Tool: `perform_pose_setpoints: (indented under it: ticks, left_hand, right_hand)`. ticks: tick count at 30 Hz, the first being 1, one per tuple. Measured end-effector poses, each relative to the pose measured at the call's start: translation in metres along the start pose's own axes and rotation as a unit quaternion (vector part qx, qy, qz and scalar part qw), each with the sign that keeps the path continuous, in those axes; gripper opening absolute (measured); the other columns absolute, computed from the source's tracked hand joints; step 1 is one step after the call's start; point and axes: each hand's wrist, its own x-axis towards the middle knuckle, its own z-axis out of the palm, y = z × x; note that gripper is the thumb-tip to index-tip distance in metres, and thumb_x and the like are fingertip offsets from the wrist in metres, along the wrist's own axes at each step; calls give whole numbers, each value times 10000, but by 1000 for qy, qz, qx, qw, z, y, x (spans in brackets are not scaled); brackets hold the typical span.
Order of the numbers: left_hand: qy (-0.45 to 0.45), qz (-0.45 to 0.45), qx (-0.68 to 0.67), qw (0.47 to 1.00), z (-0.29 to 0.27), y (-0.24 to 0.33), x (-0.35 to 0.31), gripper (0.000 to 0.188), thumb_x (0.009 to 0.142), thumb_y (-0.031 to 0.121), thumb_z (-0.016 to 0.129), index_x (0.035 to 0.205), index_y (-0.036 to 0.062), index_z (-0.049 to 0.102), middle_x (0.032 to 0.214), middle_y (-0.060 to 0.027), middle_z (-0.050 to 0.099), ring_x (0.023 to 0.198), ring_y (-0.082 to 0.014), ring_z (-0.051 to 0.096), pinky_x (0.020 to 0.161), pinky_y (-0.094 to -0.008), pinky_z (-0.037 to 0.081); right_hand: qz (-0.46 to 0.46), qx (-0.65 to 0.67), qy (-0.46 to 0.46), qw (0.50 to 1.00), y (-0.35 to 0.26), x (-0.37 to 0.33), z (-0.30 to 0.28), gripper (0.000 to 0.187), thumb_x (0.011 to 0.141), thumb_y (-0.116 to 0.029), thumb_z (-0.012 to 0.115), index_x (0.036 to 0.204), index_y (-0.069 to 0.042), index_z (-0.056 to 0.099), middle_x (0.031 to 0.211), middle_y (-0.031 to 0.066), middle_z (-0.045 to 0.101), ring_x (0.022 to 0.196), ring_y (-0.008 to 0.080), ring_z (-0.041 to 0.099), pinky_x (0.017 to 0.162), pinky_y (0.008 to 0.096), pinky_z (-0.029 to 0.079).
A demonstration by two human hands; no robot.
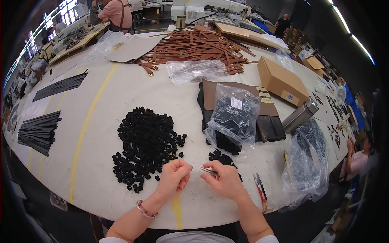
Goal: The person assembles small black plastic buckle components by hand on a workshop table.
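Observation:
My left hand (175, 175), with a bracelet on its wrist, pinches a small dark piece (191, 167) at its fingertips; most of it is hidden. My right hand (225, 178) is closed round metal tweezers (209, 171), whose tips point left toward the pinched piece without touching it. Left of my hands spreads a large heap of small black cube-like pieces (146, 137). Just beyond my right hand lies a smaller pile of black pieces (223, 158), beside a clear plastic bag (235, 111) that holds more black material.
Red-handled snips (260, 192) lie to the right, near a crumpled plastic bag (306, 162). A steel flask (300, 115) lies by a cardboard box (283, 79). Brown buckled straps (194, 48) are heaped at the back; dark strips (40, 131) lie far left. A person (356, 162) works at right.

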Motion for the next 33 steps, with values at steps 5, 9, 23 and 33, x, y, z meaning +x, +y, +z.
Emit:
perform_pose_setpoints:
  ticks: [5,9,23,33]
  left_hand:
    - [102,327,576,742,-14,4,10,180,741,101,599,650,18,468,439,-11,448,368,-53,393,378,-194,285]
    - [103,340,581,732,-5,0,2,163,739,80,599,656,9,478,418,-10,419,371,-41,381,372,-203,289]
    - [-234,-27,117,965,8,-27,-6,141,822,132,535,847,-6,544,667,-31,559,463,-50,478,407,-176,383]
    - [-194,-82,-76,975,5,-24,-6,209,838,217,482,759,29,532,603,-39,534,440,-72,469,379,-189,353]
  right_hand:
    - [41,-54,7,998,17,-38,-36,169,678,-101,627,826,-35,578,613,90,583,493,164,555,465,254,415]
    - [-36,-149,-76,985,25,-64,-36,146,680,-99,591,819,-67,561,605,79,579,509,212,561,462,296,422]
    - [-36,86,8,996,12,-41,2,140,689,-52,589,798,-21,506,554,78,548,452,167,546,434,257,414]
    - [-16,261,15,965,12,-29,13,119,719,25,571,834,13,547,621,-16,504,511,4,392,435,160,302]
